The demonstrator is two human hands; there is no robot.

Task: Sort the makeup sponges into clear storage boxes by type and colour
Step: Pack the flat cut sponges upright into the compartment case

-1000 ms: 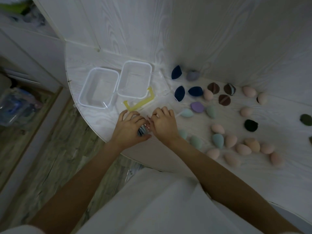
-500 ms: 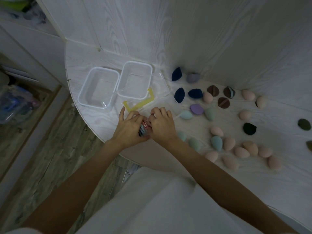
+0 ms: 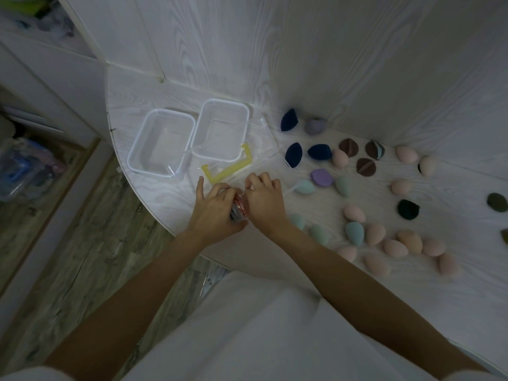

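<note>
At the left of the white table [image 3: 154, 204] two clear boxes [image 3: 160, 143] and [image 3: 221, 130] stand side by side with their lids off and nothing in them, likely kept within easy reach of both hands for filling; a clear lid with a yellow clip [image 3: 228, 167] lies just in front of the right one. Near the table's front edge the left hand [image 3: 217, 211] and right hand [image 3: 264, 200] meet over a small stack of flat things [image 3: 238, 209], red and grey at the edges. The fingers of both hands are curled round it, so it seems to be squared up or pulled apart; what it is I cannot tell. Everything to the right is the loose spread of sponges, none yet boxed, so the sorting has hardly begun. By my count there are three dark blue [image 3: 293, 154], two purple [image 3: 321, 177], about five pale teal [image 3: 354, 233] and three brown round ones [image 3: 365, 166], one of those showing a blue edge. There are also one black [image 3: 408, 209], some twelve peach egg shapes [image 3: 409, 240], and a dark green one [image 3: 497, 202] near the right border, with another half cut off below it.
</note>
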